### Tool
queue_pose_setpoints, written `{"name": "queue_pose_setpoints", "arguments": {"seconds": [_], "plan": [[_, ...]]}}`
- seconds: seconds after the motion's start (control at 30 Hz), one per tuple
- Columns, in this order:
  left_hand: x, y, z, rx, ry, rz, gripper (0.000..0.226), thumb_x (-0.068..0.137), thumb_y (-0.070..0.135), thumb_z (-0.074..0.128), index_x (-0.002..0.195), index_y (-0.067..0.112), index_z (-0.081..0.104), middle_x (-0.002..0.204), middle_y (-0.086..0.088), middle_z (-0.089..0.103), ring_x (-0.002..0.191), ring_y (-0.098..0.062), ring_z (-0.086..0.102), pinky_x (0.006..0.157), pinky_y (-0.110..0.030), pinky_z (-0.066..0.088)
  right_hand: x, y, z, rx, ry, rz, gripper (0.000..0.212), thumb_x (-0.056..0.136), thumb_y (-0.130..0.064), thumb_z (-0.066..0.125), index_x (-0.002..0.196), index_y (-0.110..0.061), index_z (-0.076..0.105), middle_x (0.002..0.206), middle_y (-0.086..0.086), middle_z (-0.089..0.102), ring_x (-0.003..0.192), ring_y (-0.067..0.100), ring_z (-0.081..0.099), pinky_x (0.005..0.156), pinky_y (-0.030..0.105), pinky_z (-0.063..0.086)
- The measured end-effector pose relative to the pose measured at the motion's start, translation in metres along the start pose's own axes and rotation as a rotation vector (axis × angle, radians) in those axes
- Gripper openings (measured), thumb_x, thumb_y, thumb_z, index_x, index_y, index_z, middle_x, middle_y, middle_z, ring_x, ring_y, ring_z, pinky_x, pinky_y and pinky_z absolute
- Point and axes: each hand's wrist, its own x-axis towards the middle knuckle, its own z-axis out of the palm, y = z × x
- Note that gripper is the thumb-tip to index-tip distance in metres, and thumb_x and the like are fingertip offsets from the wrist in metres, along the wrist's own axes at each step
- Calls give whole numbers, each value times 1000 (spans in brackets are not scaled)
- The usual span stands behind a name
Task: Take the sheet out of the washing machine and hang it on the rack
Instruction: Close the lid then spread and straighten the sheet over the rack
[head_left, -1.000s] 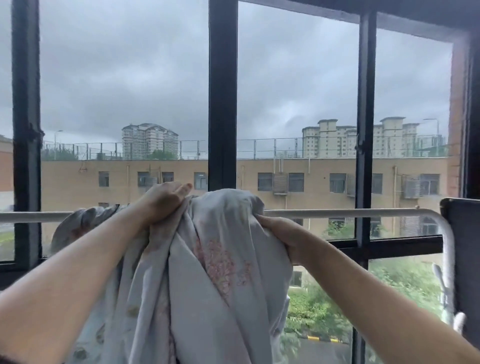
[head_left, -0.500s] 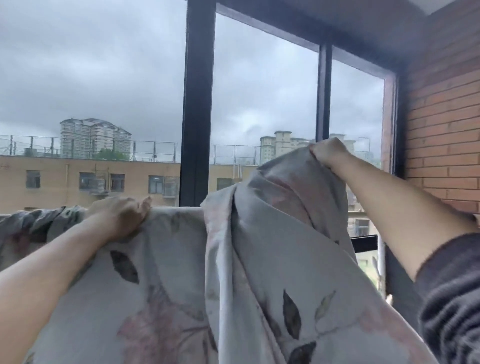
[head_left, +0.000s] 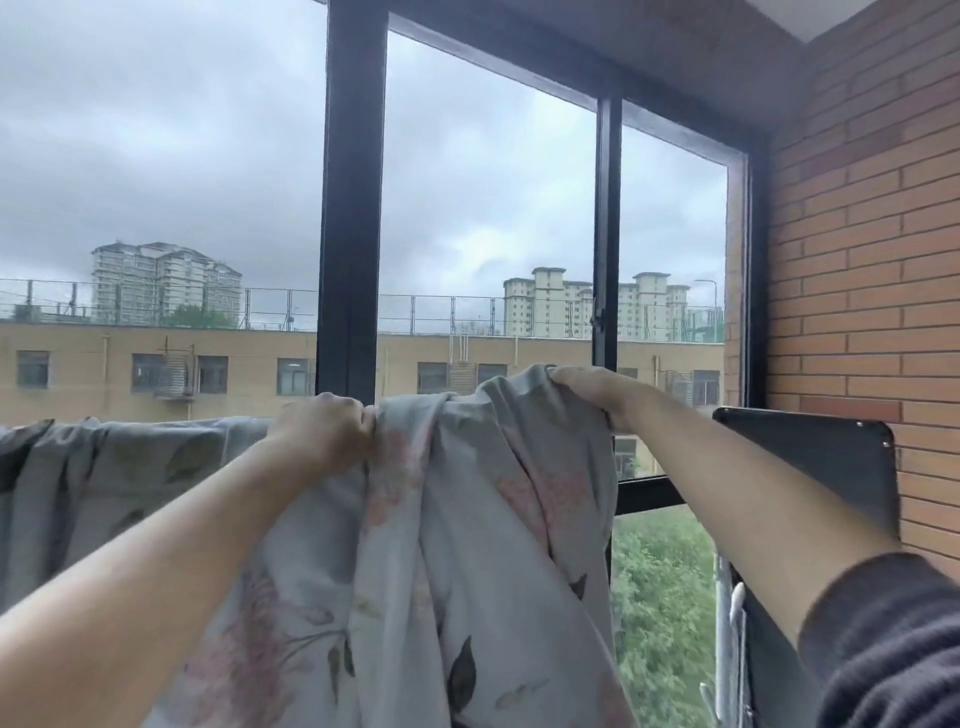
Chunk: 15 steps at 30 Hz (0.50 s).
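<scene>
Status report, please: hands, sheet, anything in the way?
Left hand grips sheet at top edge. Right hand grips bunched end, slightly higher. Nothing visibly in the way.

The pale grey flowered sheet (head_left: 467, 545) hangs in folds under the left hand (head_left: 323, 434). Its top is bunched up toward the right hand (head_left: 589, 388).

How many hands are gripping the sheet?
2. The left hand grips bunched fabric at the top of the sheet, just below the thick black window post. The right hand grips a raised fold further right, towards the brick wall.
</scene>
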Motion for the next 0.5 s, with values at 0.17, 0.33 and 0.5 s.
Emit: {"name": "queue_pose_setpoints", "arguments": {"seconds": [0.17, 0.33, 0.5], "plan": [[6, 28, 6, -10, 38, -35, 44, 98, 29, 21, 107, 17, 63, 117, -7, 63, 106, -28, 58, 74, -30, 36, 10, 3, 19, -107, -1, -7, 83, 69, -45, 78, 136, -19, 37, 130, 9, 49, 105, 24, 56, 76, 37, 54], [-4, 7, 16, 69, 192, -8, 54, 99, 39, 16, 98, 19, 67, 104, -9, 69, 97, -29, 64, 73, -31, 42, 22, 1, -1, -133, 291, -161, 41, 83, -9, 55, 124, -13, 53, 118, 7, 58, 115, 26, 53, 100, 43, 45], [-3, -31, 18, 127, 236, -45, 49, 98, 40, 22, 96, 18, 66, 97, -12, 70, 89, -28, 65, 68, -32, 42, 24, 2, -69, -313, 565, -135, 39, 87, -7, 48, 125, -12, 47, 119, 11, 55, 108, 28, 51, 86, 34, 44]]}}
